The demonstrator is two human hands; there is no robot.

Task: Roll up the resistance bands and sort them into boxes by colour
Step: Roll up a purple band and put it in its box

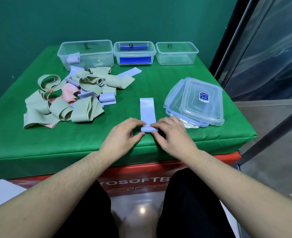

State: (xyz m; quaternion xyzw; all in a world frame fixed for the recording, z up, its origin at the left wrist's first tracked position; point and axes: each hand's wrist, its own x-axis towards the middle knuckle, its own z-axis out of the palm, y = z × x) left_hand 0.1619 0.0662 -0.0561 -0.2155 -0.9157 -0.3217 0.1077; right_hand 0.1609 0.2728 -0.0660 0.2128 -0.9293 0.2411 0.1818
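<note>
Both hands pinch the near, rolled end of a light blue band [148,112] on the green table [184,83]. Left hand [122,134] holds its left side, right hand [171,133] its right side. Its far end lies flat. On the left sits a pile of bands [69,98]. Three clear boxes [177,53] stand far back, and lids [197,102] lie on the right.

Bright, even overhead light; a lamp's glare spot shines on the glossy floor [142,210]. Shadows under the hands [147,133] are soft. Wide-angle distortion bends the edges; detail is slightly soft.
</note>
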